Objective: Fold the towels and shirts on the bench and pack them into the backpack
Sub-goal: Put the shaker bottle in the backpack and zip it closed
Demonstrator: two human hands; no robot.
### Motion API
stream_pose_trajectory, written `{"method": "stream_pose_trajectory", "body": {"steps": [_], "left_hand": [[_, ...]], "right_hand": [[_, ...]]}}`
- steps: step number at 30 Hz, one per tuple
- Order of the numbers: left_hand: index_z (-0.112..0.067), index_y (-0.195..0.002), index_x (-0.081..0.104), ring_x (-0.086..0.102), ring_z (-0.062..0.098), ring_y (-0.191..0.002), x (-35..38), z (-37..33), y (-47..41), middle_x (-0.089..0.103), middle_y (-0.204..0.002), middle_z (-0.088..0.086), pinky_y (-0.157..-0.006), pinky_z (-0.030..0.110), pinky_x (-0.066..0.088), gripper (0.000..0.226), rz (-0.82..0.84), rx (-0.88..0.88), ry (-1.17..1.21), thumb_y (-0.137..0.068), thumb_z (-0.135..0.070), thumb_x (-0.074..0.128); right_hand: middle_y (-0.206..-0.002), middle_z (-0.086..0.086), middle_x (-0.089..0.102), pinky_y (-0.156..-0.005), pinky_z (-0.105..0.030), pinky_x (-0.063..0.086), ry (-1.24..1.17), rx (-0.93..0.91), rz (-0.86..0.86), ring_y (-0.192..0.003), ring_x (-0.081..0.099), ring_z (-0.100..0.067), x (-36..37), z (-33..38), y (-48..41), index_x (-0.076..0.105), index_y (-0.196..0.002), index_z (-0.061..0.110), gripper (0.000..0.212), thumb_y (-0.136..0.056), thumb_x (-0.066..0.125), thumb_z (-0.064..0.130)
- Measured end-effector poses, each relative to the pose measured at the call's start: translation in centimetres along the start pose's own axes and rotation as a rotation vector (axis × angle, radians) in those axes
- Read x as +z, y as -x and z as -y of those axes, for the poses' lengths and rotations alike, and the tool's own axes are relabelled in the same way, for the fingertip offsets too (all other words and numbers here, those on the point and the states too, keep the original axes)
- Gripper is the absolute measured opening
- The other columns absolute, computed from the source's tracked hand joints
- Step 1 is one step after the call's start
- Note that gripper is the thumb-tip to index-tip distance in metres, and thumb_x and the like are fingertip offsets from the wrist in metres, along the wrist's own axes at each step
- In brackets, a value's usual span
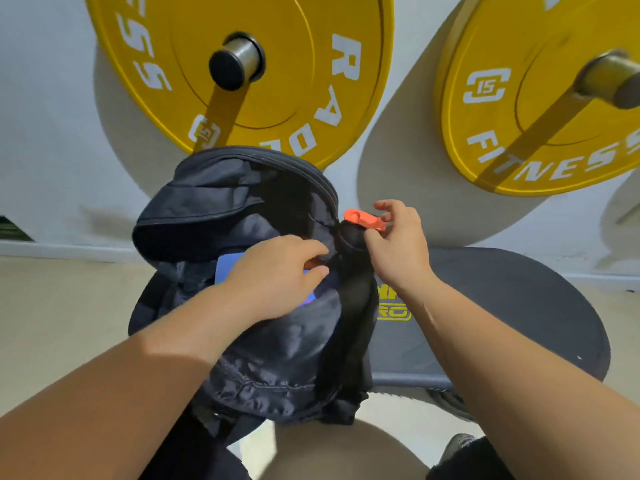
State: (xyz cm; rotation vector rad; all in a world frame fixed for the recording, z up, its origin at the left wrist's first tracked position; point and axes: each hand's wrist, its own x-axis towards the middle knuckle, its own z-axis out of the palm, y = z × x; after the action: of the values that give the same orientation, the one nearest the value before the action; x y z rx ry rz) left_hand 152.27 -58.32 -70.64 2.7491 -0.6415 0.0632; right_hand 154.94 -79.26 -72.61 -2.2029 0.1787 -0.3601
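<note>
A dark navy backpack [277, 348] stands open on the near end of the bench [519, 306], its top flap thrown back toward the wall. Blue-purple folded cloth [227, 268] shows inside the opening. My left hand [277, 275] reaches into the opening, its fingers curled and pinching a small orange piece at the zipper edge. My right hand [398, 244] is at the bag's right rim, where its fingers pinch an orange zipper pull tab [363, 218]. No loose towels or shirts show on the bench.
Two yellow weight plates [242, 74] [540, 98] hang on pegs on the white wall behind. The grey padded bench with yellow lettering extends to the right. Beige floor lies on the left, and a dark shoe [457, 445] is at the bottom right.
</note>
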Motion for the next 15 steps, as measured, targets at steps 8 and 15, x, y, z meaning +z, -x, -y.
{"method": "stream_pose_trajectory", "body": {"steps": [8, 15], "left_hand": [[-0.021, -0.061, 0.064, 0.060, 0.022, -0.067, -3.1, 12.4, 9.1, 0.062, -0.060, -0.004, -0.065, 0.035, 0.050, 0.029, -0.296, -0.541, 0.245, -0.088, -0.032, 0.064], [-0.027, -0.106, 0.068, 0.062, 0.021, -0.071, -1.3, 19.4, 11.8, 0.071, -0.098, 0.003, -0.057, 0.027, 0.044, 0.018, -0.256, -0.771, 0.909, -0.097, -0.020, 0.054]], "right_hand": [[-0.112, 0.002, 0.052, -0.089, -0.041, 0.049, 0.165, -0.473, 0.260, -0.102, 0.055, -0.021, 7.8, 7.8, 7.6, 0.061, -0.119, 0.023, 0.037, -0.082, 0.058, 0.027], [-0.112, -0.002, 0.063, -0.083, -0.045, 0.043, 0.434, -1.065, 0.150, -0.104, 0.057, -0.031, 13.6, 15.9, 10.0, 0.069, -0.113, 0.020, 0.032, -0.081, 0.064, 0.023]]}}
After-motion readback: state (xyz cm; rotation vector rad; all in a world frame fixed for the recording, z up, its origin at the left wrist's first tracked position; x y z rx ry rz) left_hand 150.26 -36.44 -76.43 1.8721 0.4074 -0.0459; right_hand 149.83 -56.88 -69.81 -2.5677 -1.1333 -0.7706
